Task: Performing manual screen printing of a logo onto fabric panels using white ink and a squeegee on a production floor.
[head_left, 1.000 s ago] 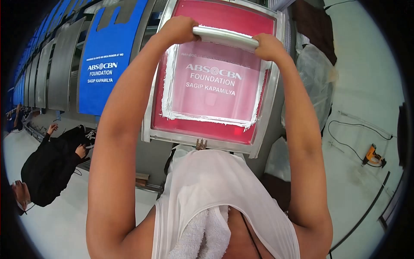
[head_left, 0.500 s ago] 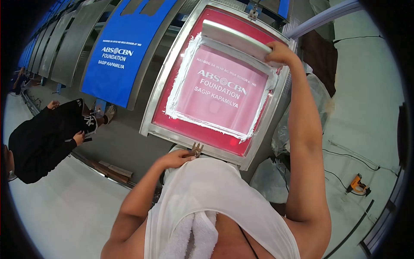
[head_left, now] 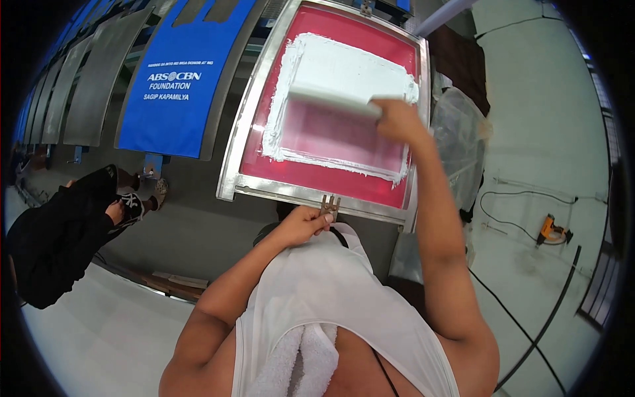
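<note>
A silkscreen printing frame [head_left: 231,159] with metal sides and red mesh [head_left: 258,165] lies in front of me. My right hand [head_left: 400,122] grips the right end of a long squeegee [head_left: 324,99], slightly blurred, that spans the mesh. White ink [head_left: 350,63] coats the area beyond the squeegee. On the near side the stencil area shows pink, edged with ridges of ink. At the frame's near edge, my left hand [head_left: 305,226] is closed on a pronged metal bracket [head_left: 330,206].
Left of the frame, a printed blue bag [head_left: 165,119] lies on a board, with several bare grey boards [head_left: 109,79] beyond. A person in black [head_left: 63,231] is at the far left. Clear plastic [head_left: 456,132] sits right of the frame. An orange tool [head_left: 552,231] and cables lie on the floor.
My right hand has drawn the squeegee from the far end toward me, leaving white ink over the far half of the stencil. My left hand has closed further round the bracket.
</note>
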A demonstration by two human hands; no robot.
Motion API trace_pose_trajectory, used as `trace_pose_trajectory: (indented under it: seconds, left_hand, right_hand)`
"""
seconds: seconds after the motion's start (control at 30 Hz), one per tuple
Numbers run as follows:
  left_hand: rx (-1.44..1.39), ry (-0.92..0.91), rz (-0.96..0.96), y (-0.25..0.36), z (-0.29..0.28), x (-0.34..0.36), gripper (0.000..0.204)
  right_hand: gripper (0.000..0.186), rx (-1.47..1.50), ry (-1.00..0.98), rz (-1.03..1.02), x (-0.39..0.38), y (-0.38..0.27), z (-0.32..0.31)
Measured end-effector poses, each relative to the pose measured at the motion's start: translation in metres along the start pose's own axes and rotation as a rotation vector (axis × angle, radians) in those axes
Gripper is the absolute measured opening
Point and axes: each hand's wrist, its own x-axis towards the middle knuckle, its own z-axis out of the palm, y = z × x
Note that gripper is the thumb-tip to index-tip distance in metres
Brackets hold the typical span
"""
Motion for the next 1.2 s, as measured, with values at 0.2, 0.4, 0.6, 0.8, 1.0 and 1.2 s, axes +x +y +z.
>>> trace_pose_trajectory:
  seconds: [0.2,0.4,0.6,0.8,1.0,1.2]
  left_hand:
    - [0.001,0.064,-0.044,-0.010,0.007,0.007,0.037]
    - [0.095,0.188,-0.096,-0.030,0.013,0.025,0.040]
    - [0.230,0.147,-0.162,-0.013,0.019,0.017,0.040]
    - [0.647,1.032,0.257,0.044,-0.076,-0.004,0.035]
    - [0.468,0.949,0.254,0.046,-0.139,0.033,0.041]
    - [0.221,0.880,0.365,0.073,-0.053,0.011,0.045]
  right_hand:
    - [0.042,0.107,0.183,-0.101,-0.139,-0.070,0.053]
    - [0.040,0.087,0.255,-0.083,-0.131,-0.019,0.040]
    - [0.034,0.489,0.070,0.186,-0.125,0.084,0.038]
    - [0.034,1.297,0.134,0.256,-0.102,0.110,0.072]
    - [0.031,1.445,0.237,0.307,-0.097,0.107,0.076]
    - [0.038,1.337,0.358,0.216,-0.187,0.157,0.037]
